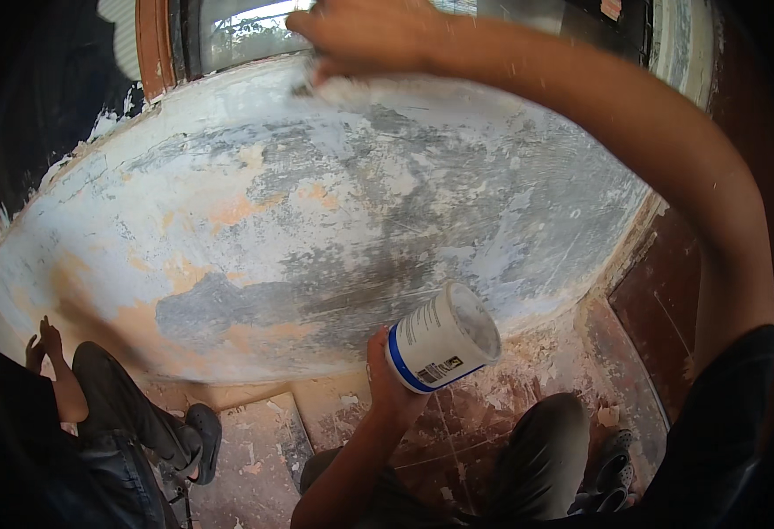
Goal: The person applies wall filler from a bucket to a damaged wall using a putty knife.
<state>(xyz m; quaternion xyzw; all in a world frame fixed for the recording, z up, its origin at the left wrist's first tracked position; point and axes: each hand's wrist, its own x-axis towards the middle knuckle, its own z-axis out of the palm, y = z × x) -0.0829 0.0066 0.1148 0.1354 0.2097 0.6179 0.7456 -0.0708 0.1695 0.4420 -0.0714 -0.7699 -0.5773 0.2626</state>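
Note:
My left hand (391, 383) is wrapped round a white plastic tub (431, 344) with a blue band, from below and the left. The tub tilts to the right, and its round whitish end faces up and right. My right arm reaches across to the top of the patchy wall (360, 212), just below the window. There my right hand (369, 40) is closed and smeared by motion. A small dark edge shows under its fingers against the wall, but the thing it grips cannot be made out.
Another person, whose hands (44, 342) are near each other, is at the lower left, with a dark clog (202, 441) on the floor. A window (259, 35) with a brown frame is above the wall. Flakes litter the reddish tiled floor (466, 441). Dark clogs (614, 463) show near my knee.

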